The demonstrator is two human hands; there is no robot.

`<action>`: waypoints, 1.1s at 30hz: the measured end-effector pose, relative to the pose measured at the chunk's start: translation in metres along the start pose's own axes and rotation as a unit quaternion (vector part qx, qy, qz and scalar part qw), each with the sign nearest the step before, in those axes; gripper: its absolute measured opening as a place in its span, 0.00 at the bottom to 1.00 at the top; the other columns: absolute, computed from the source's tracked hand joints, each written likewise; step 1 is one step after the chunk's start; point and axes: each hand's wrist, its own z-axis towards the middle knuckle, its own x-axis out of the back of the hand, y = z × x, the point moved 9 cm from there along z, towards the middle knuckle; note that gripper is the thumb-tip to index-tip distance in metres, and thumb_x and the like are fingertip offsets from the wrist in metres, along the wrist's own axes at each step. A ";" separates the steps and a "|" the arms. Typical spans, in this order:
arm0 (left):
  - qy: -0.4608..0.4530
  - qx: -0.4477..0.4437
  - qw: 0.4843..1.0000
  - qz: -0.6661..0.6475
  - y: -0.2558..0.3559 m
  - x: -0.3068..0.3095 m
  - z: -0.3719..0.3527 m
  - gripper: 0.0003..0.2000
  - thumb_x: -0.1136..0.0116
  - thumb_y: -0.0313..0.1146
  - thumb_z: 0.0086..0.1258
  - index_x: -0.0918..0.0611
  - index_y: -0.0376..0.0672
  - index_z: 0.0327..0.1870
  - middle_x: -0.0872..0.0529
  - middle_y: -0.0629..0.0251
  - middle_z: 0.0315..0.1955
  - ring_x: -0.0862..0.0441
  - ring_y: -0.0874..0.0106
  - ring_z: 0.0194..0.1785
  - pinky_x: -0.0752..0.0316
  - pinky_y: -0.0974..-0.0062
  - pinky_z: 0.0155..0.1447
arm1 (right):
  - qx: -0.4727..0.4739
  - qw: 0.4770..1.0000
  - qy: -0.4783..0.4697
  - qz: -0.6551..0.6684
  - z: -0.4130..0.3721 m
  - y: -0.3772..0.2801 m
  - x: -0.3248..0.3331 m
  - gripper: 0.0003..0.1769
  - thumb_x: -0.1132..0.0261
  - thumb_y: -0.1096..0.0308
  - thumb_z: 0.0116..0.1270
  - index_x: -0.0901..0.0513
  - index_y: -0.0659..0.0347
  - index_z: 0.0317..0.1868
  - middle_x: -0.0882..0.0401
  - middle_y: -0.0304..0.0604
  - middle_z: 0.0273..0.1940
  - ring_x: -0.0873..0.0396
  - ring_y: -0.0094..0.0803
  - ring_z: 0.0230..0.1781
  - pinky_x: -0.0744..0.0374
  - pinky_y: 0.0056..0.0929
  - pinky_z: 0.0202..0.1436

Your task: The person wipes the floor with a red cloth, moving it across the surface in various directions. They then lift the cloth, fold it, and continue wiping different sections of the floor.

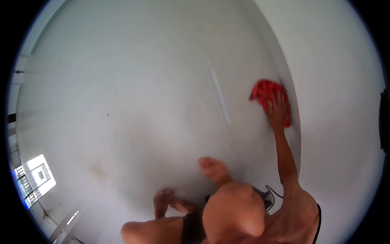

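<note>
My right hand (277, 109) presses down on a crumpled red cloth (265, 88), its fingers bent over the fabric. The cloth lies on the pale floor against the foot of the white wall on the right, and part of it is covered by the hand. My right arm reaches forward along that wall. Low in the view, near my left leg, two small limb ends lie close together in shade. One may be my left hand, but its fingers cannot be made out.
Glossy pale floor (154, 93) fills most of the view, with a brownish smudge (97, 171) and a small dark speck (108, 114). The white wall (337, 101) runs along the right. A bright window (40, 175) is at far left. My bare right foot (215, 168) rests on the floor.
</note>
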 end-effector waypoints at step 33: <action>0.022 -0.037 0.937 0.346 0.282 -0.025 0.011 0.21 0.45 0.35 0.82 0.19 0.27 0.66 0.08 0.50 0.49 0.10 0.62 0.57 0.15 0.65 0.61 | 0.357 0.933 -0.031 0.046 -0.144 -0.206 -0.043 0.37 0.37 0.39 0.73 0.21 0.60 0.71 0.30 0.59 0.77 0.32 0.64 0.75 0.32 0.71 0.72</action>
